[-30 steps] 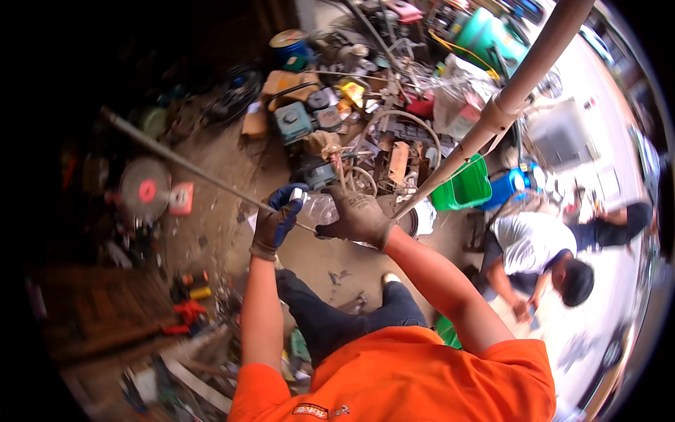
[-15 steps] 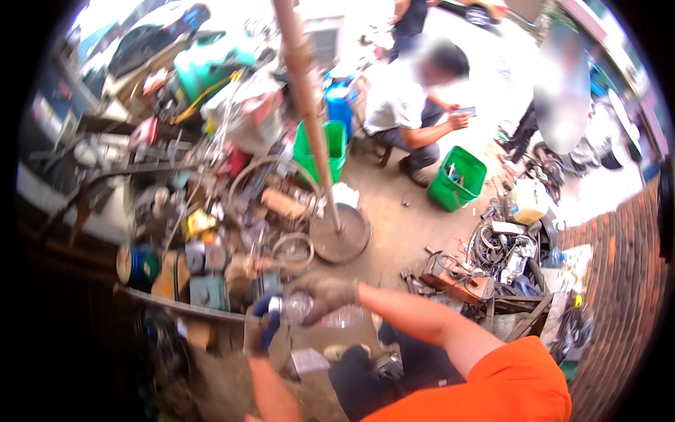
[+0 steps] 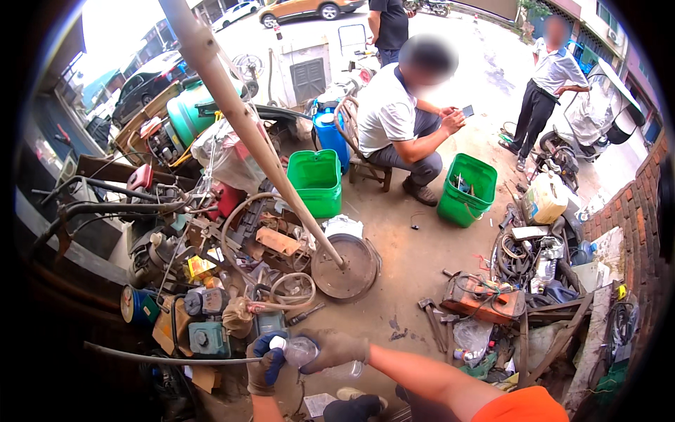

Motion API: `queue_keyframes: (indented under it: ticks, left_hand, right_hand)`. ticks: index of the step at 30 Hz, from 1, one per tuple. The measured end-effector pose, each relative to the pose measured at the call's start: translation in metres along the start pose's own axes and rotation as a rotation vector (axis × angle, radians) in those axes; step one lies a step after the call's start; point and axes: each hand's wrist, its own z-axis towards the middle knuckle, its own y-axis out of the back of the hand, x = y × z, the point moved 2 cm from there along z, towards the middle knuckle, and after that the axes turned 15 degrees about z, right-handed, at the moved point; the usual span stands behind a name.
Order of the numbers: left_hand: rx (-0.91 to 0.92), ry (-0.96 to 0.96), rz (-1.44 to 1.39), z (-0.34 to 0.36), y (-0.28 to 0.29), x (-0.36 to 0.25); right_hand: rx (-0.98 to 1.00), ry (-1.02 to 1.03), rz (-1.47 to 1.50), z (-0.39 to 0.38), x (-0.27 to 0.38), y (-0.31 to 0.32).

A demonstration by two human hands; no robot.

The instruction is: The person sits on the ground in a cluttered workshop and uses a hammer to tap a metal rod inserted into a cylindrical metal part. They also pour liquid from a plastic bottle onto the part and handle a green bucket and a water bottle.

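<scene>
Both hands wear grey-brown work gloves. A clear plastic bottle (image 3: pixel 304 347) with a white cap (image 3: pixel 278 342) lies sideways between them. My right hand (image 3: pixel 339 352) is closed round the bottle's body from the right. At the capped end, my left hand (image 3: pixel 265 367), its glove partly blue, has its fingers wrapped about the cap and neck. A thin grey bar (image 3: pixel 169 361) runs from the left up to my left hand; whether it passes behind or touches the glove I cannot tell. The lower part of the bottle is partly hidden by my right glove.
A slanting pole stands in a round metal base (image 3: pixel 344 281) ahead. Green buckets (image 3: pixel 314 204) (image 3: pixel 460 211), a hammer (image 3: pixel 431 320) and an orange machine (image 3: pixel 485 299) surround it. Scrap heaps lie left and right. A person (image 3: pixel 401 119) sits ahead holding a phone; others stand farther back.
The view has shifted and become sharper, with the street coming further into it. Both hands now appear lower in the picture, still holding the bottle by its capped end and body.
</scene>
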Motion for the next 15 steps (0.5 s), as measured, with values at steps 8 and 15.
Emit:
queue_keyframes:
  ticks: [8, 15]
  left_hand:
    - [0.373, -0.05, 0.043, 0.037, -0.053, 0.062]
    - [0.268, -0.119, -0.208, 0.043, -0.085, 0.116]
  right_hand:
    - [0.101, 0.193, 0.264, -0.007, -0.118, 0.047]
    - [-0.477, 0.09, -0.001, -0.052, -0.238, 0.118]
